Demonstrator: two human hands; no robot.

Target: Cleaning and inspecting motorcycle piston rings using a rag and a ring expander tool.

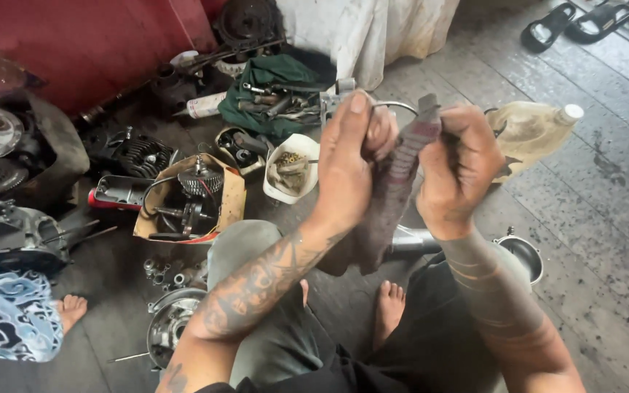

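A grimy, dark woven rag [391,196] hangs limp between both hands, above the plank floor [591,218]. The left hand [351,164] pinches a curved metal part [394,107]; the right hand [456,167] grips the cloth's bunched top.

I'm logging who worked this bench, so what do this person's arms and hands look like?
Both hands are bare, no gloves or sleeves. The left forearm carries dense dark tattoo work, and the left hand is grimy. The right forearm has banded tattoo stripes, running up toward the right hand.
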